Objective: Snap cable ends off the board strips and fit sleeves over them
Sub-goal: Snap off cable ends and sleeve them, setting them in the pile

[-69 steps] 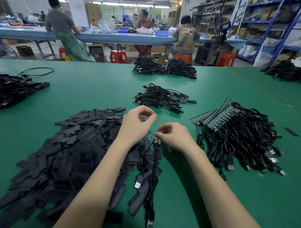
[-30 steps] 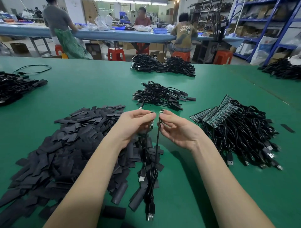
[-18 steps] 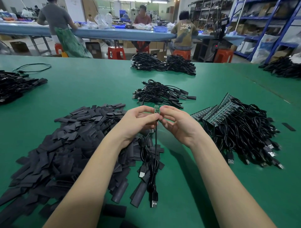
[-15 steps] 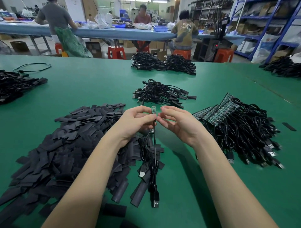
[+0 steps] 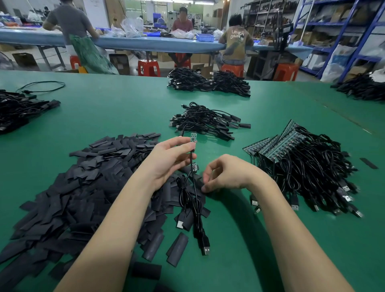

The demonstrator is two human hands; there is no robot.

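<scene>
Sleeves (image 5: pixel 87 183) heaped left, board strips (image 5: pixel 277 146) right of hands.

The scene is evenly and brightly lit from overhead, with ceiling strip lights (image 5: pixel 187 1) seen burnt out at the top edge. Soft, dark shadows are cast on the green desk (image 5: pixel 125 108) under both forearms, and a mild sheen is seen on its far side. Straight lines are bowed by wide-angle distortion at the edges, where the blue shelving (image 5: pixel 354 31) leans and detail is slightly smeared.
</scene>
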